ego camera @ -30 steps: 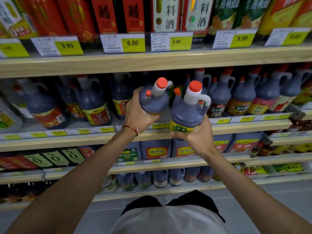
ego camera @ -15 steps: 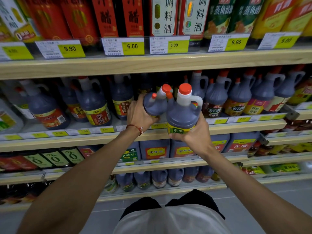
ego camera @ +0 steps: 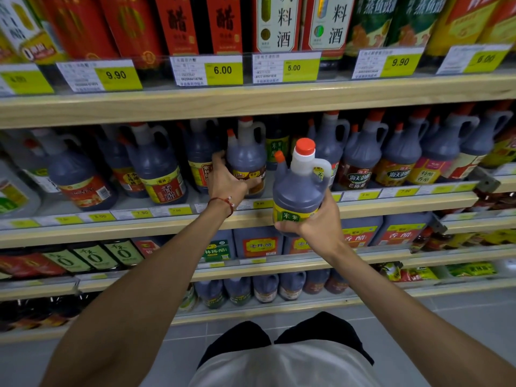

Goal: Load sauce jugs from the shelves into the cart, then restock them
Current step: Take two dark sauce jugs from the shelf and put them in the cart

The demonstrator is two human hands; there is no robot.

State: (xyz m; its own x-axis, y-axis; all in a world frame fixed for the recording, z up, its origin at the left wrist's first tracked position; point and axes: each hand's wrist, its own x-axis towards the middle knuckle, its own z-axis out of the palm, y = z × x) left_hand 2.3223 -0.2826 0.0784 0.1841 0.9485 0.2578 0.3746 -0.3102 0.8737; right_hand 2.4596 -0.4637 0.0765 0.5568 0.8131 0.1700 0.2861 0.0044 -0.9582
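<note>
Two dark sauce jugs with orange caps are in my hands at the middle shelf [ego camera: 251, 219]. My left hand [ego camera: 226, 182] grips one jug [ego camera: 247, 160] by its lower body; that jug stands upright on the shelf between other jugs. My right hand [ego camera: 315, 222] holds the second jug [ego camera: 298, 188], with a yellow-green label, by its base. It hangs upright in front of the shelf edge, to the right of the first jug.
Rows of similar jugs [ego camera: 405, 160] fill the middle shelf on both sides. Tall bottles [ego camera: 282, 23] and price tags [ego camera: 223, 69] line the shelf above. Square jugs [ego camera: 259, 241] sit below. Grey floor [ego camera: 460, 317] lies under me.
My left hand has moved its jug forward and set it upright on the middle shelf. My right hand has lowered its jug a little and moved it apart from the left one.
</note>
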